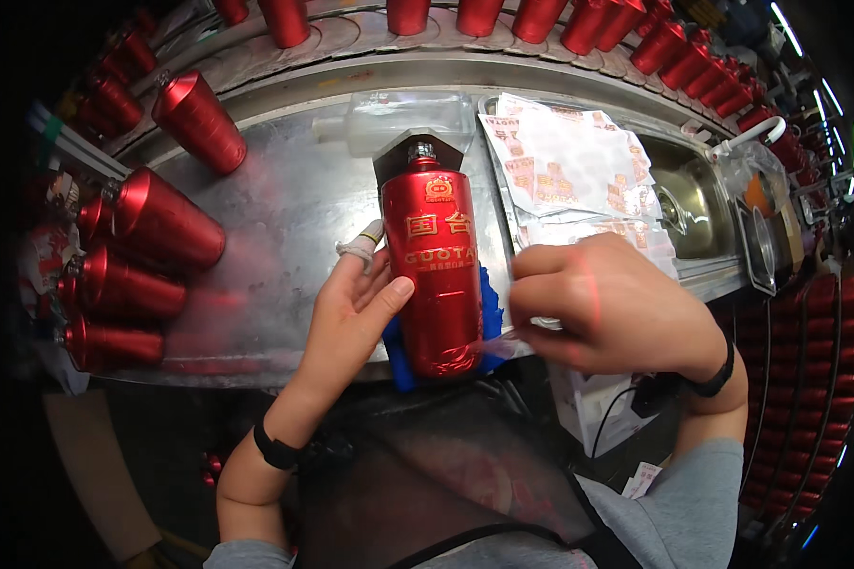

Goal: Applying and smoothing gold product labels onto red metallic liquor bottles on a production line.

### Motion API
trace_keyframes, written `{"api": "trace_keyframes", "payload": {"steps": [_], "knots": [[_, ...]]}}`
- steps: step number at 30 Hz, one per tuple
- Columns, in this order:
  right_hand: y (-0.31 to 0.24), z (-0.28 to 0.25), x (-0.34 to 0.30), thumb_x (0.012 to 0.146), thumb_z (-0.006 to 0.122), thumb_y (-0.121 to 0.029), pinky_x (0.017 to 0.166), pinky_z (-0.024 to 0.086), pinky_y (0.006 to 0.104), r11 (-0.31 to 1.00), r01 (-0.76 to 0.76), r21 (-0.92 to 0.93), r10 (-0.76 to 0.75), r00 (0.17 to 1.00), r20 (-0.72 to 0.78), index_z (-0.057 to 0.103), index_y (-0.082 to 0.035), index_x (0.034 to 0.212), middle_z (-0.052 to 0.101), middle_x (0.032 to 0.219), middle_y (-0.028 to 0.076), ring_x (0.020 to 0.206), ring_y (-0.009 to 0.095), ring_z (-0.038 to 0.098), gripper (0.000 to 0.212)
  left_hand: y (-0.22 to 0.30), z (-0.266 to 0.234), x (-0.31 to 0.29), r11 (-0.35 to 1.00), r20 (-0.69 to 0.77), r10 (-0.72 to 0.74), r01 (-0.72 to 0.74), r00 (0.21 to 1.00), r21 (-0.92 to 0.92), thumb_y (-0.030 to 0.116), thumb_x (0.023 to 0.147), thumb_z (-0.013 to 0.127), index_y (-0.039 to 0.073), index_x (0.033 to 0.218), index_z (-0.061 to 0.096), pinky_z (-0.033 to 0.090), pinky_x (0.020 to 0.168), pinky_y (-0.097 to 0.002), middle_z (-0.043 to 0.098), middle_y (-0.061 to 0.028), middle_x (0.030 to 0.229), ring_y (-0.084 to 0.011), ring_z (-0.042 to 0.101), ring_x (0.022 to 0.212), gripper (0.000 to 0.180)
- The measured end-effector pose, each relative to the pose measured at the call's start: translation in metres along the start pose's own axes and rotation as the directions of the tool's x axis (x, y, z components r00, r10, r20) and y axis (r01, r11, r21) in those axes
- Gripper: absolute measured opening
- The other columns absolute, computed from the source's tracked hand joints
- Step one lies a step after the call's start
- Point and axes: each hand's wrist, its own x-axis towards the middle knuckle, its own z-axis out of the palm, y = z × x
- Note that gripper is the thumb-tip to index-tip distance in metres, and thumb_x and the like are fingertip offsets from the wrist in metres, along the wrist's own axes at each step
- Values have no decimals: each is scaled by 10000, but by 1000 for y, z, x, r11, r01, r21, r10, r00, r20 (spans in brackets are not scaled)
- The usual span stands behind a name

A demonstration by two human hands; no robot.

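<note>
A shiny red bottle with gold lettering lies at the middle of the metal bench, its dark-capped neck pointing away from me. My left hand grips its left side, thumb on the front and fingers partly hidden behind it. White wrapping covers one of the left fingers. At the right of the bottle's lower end, my right hand is closed in a pinch. A thin clear strip of film runs from the bottle's base to its fingers. Under the bottle are a blue cloth and a dark angular support.
Several red bottles stand along the left of the bench; more line the conveyor behind. A clear glass bottle lies beyond my work. Printed sheets rest beside a metal sink at the right.
</note>
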Motion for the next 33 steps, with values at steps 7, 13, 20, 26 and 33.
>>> {"api": "trace_keyframes", "payload": {"steps": [7, 13, 20, 26, 33], "knots": [[2, 22, 42, 721, 695, -111, 552, 504, 430, 964, 151, -217, -143, 988, 52, 576, -41, 729, 580, 744, 113, 636, 329, 633, 138, 12, 19, -13, 951, 29, 105, -109, 994, 290, 151, 904, 695, -39, 1533, 189, 417, 1057, -357, 521, -191, 1382, -231, 538, 1249, 830], [6, 36, 41, 747, 718, -121, 568, 502, 434, 986, 50, -156, -67, 992, -111, 568, -38, 755, 591, 761, 112, 643, 331, 630, 171, 6, 13, -14, 779, 119, 193, -225, 974, 586, 111, 841, 753, -45, 1551, 106, 342, 1117, -373, 432, -190, 1467, -240, 440, 1348, 973], [24, 72, 12, 859, 712, -135, 589, 434, 252, 842, -293, 453, 439, 860, -260, 575, -23, 919, 593, 813, 38, 666, 99, 552, 187, 0, 10, -15, 849, 129, 129, -177, 983, 498, 112, 880, 696, -34, 1559, 57, 353, 1108, -371, 408, -193, 1478, -247, 452, 1333, 944], [14, 116, -4, 826, 787, -205, 618, 399, 213, 558, -237, 796, 571, 805, -161, 503, -55, 935, 527, 849, -12, 708, 43, 447, 339, -7, 2, -11, 971, 206, 71, -115, 976, 211, 135, 876, 713, -17, 1565, 14, 323, 1129, -381, 293, -174, 1548, -239, 419, 1359, 993], [15, 119, 0, 772, 848, -253, 614, 396, 181, 601, -237, 763, 559, 807, -190, 460, -84, 931, 515, 864, -20, 719, 14, 456, 452, -9, 1, -11, 966, 198, 54, -101, 979, 237, 156, 872, 734, -14, 1565, 16, 320, 1133, -385, 268, -165, 1562, -237, 413, 1365, 1013]]}}
